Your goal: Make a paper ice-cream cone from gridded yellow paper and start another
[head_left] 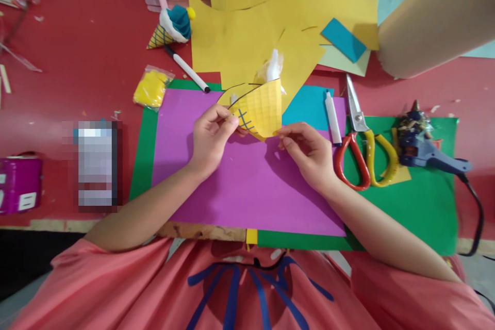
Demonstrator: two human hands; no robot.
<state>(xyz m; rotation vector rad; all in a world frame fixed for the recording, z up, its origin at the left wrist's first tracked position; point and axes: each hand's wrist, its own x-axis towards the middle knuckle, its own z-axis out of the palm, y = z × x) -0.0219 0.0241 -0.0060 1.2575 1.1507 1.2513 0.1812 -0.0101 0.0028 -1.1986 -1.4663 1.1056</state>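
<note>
A yellow paper cone [263, 108] with a drawn grid, white stuffing poking out of its top, is held over a purple paper sheet [247, 185]. My left hand [211, 136] pinches the cone's left edge between thumb and fingers. My right hand [307, 152] touches the cone's lower right edge with its fingertips. The purple sheet lies on a green sheet [421, 206] on the red table [77, 62].
Red-and-yellow scissors [361, 149], a white marker [332, 116] and a blue glue gun [425, 149] lie at the right. A finished paper ice-cream cone [172, 28], a black-tipped marker [187, 69], a yellow bag [151, 88], yellow paper sheets [270, 15] and a brown paper roll [436, 15] lie beyond.
</note>
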